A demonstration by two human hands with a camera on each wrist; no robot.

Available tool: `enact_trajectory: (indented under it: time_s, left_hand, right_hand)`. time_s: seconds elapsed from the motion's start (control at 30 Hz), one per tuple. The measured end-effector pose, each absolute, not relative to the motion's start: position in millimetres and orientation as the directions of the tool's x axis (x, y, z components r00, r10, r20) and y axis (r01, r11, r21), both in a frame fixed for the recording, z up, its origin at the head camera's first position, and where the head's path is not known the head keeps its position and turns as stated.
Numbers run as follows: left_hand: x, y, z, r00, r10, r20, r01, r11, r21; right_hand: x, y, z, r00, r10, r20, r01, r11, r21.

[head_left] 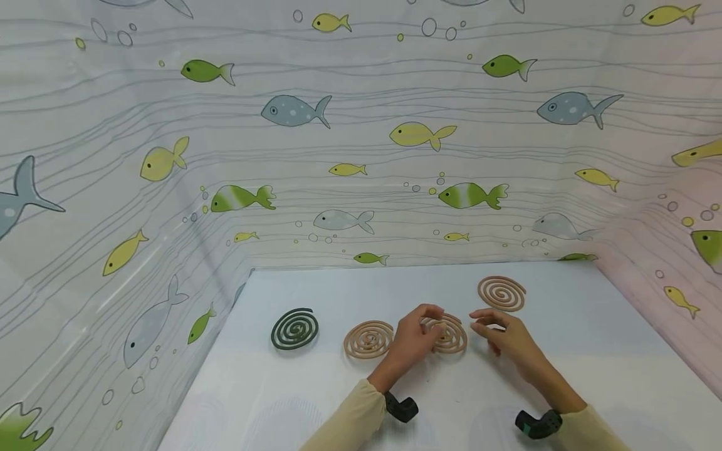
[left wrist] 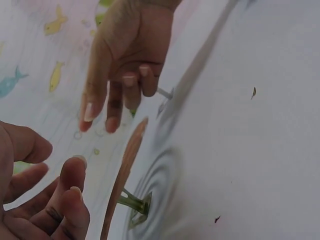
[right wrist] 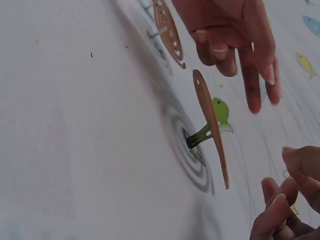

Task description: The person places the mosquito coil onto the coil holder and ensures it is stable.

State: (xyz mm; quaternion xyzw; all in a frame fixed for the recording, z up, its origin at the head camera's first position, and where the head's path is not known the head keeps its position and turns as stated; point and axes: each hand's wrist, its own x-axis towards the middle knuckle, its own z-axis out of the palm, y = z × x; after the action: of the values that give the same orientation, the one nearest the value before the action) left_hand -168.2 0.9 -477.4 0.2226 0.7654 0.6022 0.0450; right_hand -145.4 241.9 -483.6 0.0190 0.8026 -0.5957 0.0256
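A brown mosquito coil (head_left: pixel 458 341) stands between my two hands, raised off the white table on a small green stand (right wrist: pixel 200 136). My left hand (head_left: pixel 414 338) hovers at its left side, overlapping it in the head view; the fingers are loosely bent and hold nothing. To the right of the coil is my right hand (head_left: pixel 504 341), its fingers relaxed with nothing in them. In the left wrist view, both hands are apart from the coil (left wrist: pixel 122 172), which is seen edge-on.
Left of my left hand sits another brown coil (head_left: pixel 366 341), and beyond it a dark green coil (head_left: pixel 294 329). One more brown coil (head_left: pixel 501 293) lies at the back right. Fish-printed sheeting (head_left: pixel 361 150) walls the table's back and sides.
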Motion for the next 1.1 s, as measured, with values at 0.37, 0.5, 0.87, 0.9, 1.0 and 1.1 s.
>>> enact_trajectory:
  time_s: [0.37, 0.5, 0.87, 0.9, 1.0, 1.1]
  left_hand:
    - [-175.8, 24.8, -467.5, -0.863, 0.457, 0.218, 0.325, 0.170, 0.930]
    - [-180.1, 31.9, -466.5, -0.859, 0.459, 0.226, 0.349, 0.204, 0.915]
    - [-195.7, 52.8, -460.0, -0.841, 0.498, 0.212, 0.382, 0.267, 0.885]
    - [-196.6, 55.0, -459.6, -0.836, 0.506, 0.212, 0.382, 0.261, 0.887]
    - [-198.9, 60.6, -457.8, -0.833, 0.519, 0.192, 0.360, 0.244, 0.900]
    - [-201.1, 66.1, -457.2, -0.839, 0.517, 0.170, 0.336, 0.247, 0.909]
  right_hand:
    - [-141.9, 263.3, -478.3, -0.998, 0.053, -0.021, 0.035, 0.291, -0.956]
    - [-142.2, 269.5, -478.1, -0.998, 0.063, 0.011, 0.008, 0.291, -0.957]
    - [-146.4, 287.4, -469.9, -0.988, 0.140, 0.067, -0.026, 0.277, -0.961]
    - [-147.3, 289.6, -469.7, -0.987, 0.144, 0.071, -0.028, 0.277, -0.960]
    - [-150.9, 296.4, -470.7, -0.985, 0.155, 0.078, -0.034, 0.271, -0.962]
    - [-154.8, 302.7, -473.3, -0.982, 0.174, 0.071, -0.022, 0.270, -0.963]
